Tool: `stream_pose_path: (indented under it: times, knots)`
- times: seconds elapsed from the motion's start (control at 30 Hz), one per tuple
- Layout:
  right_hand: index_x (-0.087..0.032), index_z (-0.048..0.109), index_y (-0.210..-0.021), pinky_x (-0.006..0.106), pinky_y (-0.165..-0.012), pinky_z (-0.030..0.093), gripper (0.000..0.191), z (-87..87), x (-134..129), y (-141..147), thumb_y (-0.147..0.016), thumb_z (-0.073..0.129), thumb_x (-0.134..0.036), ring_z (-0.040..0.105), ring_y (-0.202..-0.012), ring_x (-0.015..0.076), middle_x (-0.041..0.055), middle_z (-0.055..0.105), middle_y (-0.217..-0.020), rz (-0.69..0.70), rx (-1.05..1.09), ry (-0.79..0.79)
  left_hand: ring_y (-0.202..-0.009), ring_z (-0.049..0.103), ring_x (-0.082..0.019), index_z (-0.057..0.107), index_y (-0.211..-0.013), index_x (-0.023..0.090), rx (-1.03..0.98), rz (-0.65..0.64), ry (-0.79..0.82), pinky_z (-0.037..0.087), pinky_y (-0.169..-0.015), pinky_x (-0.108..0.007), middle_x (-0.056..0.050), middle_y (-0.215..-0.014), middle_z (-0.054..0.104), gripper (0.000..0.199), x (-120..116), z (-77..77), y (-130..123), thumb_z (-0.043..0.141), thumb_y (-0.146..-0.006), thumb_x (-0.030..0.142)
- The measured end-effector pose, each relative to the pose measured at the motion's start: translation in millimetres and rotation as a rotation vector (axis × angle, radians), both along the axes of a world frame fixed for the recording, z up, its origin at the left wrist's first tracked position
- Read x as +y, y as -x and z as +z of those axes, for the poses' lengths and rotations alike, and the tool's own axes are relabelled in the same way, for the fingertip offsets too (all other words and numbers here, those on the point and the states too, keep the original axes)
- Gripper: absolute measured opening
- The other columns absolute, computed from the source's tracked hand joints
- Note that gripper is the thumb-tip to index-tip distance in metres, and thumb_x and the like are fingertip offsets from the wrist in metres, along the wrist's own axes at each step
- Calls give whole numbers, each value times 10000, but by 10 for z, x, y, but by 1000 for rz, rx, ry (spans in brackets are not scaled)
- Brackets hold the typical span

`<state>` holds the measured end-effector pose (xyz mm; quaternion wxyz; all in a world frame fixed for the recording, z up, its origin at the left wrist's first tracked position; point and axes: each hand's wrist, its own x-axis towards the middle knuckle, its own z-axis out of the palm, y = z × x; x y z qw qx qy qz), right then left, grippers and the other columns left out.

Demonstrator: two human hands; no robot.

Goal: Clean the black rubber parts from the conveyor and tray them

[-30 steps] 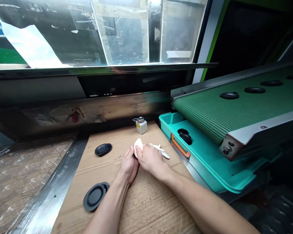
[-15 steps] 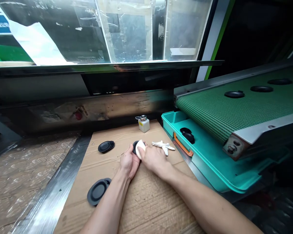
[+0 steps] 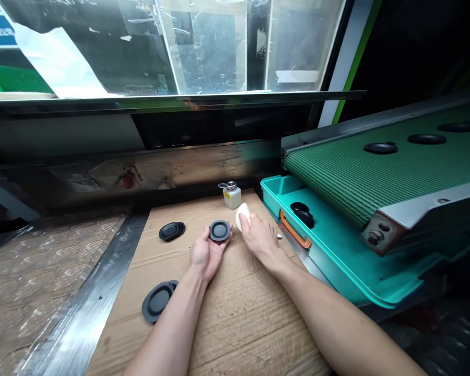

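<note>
My left hand (image 3: pixel 208 255) is closed on a small round black lid (image 3: pixel 220 230), its ringed face turned up toward me. To the right, my right hand (image 3: pixel 258 237) pinches a white pad (image 3: pixel 243 216), held apart from the lid. Behind the pad stands a small white dispenser bottle (image 3: pixel 232 196) with a metal top. On the cardboard (image 3: pixel 235 313), a stack of small black lids (image 3: pixel 172 231) lies left of my left hand. Larger black lids (image 3: pixel 157 302) lie nearer to me, partly behind my left forearm. White cloth pieces (image 3: pixel 279 236) are mostly covered by my right hand.
At right, a green conveyor belt (image 3: pixel 337 172) carries several black lids (image 3: pixel 380 148) above a teal bin (image 3: pixel 337 250), which holds black lids (image 3: pixel 302 215) and has an orange handle (image 3: pixel 295 230). Bubble wrap (image 3: pixel 43 277) and a metal edge (image 3: pixel 82 292) are on the left.
My right hand has lifted the white pad off the lid and moved right, over the cloth pieces. The lid in my left hand now shows its whole face. The view has shifted slightly.
</note>
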<state>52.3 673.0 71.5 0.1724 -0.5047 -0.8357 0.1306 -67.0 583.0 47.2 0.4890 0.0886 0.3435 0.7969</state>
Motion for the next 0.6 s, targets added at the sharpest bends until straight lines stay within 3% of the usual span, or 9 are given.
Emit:
stream_pose_path:
  times: [0.17,0.3,0.43,0.6]
  knots:
    - [-163,651,-1084,333,-797,430,613,-37,27,-64,-1019,176,-545,667,-928,277,152,705,-956,28,-5,14,-1097,655,-283,555,-1217,40,-221,-72,-36,591,-775,-336,-249,-1280,598,413,-87,98,79,292,-1006,279]
    - [-174,655,-1062,338,-750,424,634,-71,-4,-53,-1011,159,-566,671,-889,289,143,707,-924,57,3,-4,-935,690,-232,543,-1217,80,-301,-102,-58,551,-615,-262,-251,-1268,601,416,-131,135,89,296,-1007,340]
    - [-192,652,-1053,341,-731,426,607,-84,-17,-52,-1003,185,-576,670,-879,293,135,708,-925,77,-14,10,-885,678,-231,545,-1216,97,-331,-127,-86,537,-609,-279,-255,-1251,601,442,-168,160,83,271,-1004,371]
    - [-199,671,-1028,341,-730,429,615,-62,-68,-59,-996,194,-586,663,-899,300,133,709,-943,155,-39,34,-883,657,-244,533,-1235,55,-381,-140,-142,538,-626,-298,-261,-1218,601,412,-201,195,84,309,-972,279]
